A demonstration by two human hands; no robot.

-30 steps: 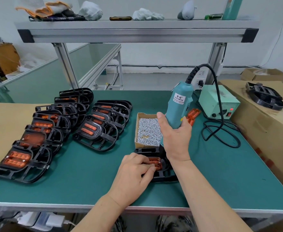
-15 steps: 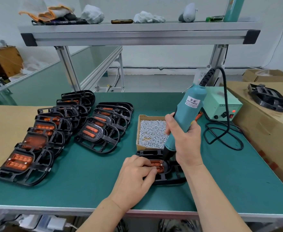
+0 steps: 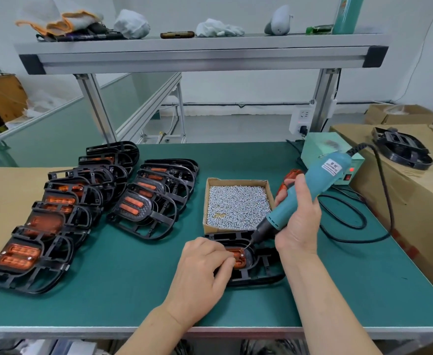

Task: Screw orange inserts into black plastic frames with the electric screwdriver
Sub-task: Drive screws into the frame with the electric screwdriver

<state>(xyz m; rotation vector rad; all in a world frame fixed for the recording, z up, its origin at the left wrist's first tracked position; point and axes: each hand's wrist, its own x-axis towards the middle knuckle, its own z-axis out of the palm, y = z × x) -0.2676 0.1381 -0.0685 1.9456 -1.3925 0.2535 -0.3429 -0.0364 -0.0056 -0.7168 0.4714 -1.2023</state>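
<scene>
Low in the middle of the frame, a black frame (image 3: 259, 276) is laid flat on the green table (image 3: 133, 290), with an orange insert (image 3: 239, 255) seated in its centre. The insert is held down by the left hand (image 3: 202, 267), fingers curled onto its left part. The electric screwdriver (image 3: 312, 190) is gripped firmly around its teal body by the right hand (image 3: 297, 221) and is tilted, top leaning toward the upper right. Its thin bit is set at the insert's upper right corner. Just above the frame, an open box of screws (image 3: 238, 206) is seen. At the left, two overlapping rows of frames with inserts (image 3: 56, 226) are spread out. At the right, a black cable (image 3: 379, 201) is looped beside a green power box (image 3: 323, 147).
</scene>
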